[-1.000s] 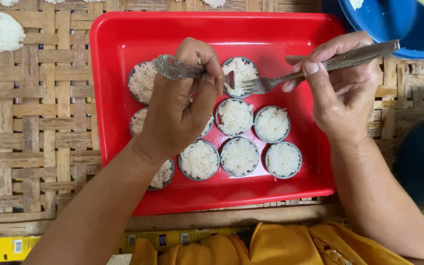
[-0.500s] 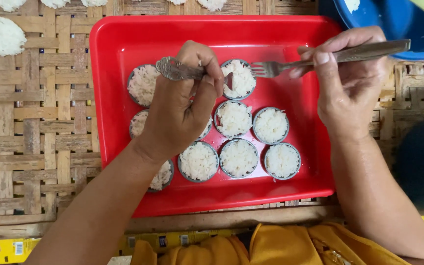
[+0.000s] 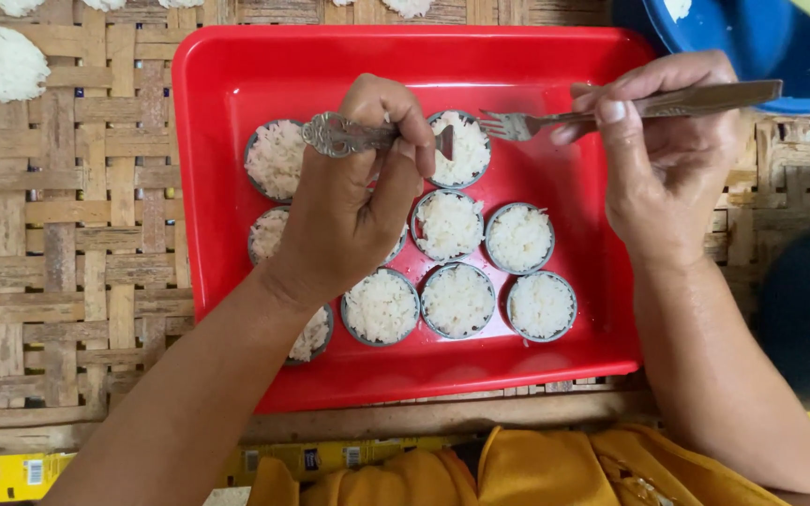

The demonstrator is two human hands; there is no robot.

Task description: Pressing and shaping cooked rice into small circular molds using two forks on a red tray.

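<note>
From my feed, the left hand (image 3: pixel 349 215) has its fingers closed around an ornate silver spoon handle (image 3: pixel 344 136), and the right hand (image 3: pixel 672 155) pinches a plain metal fork (image 3: pixel 611 108). Both hover over the round metal rings packed with white rice (image 3: pixel 458 300), sitting mid red plastic tray (image 3: pixel 236 75) on the woven bamboo mat (image 3: pixel 96 187).
</note>
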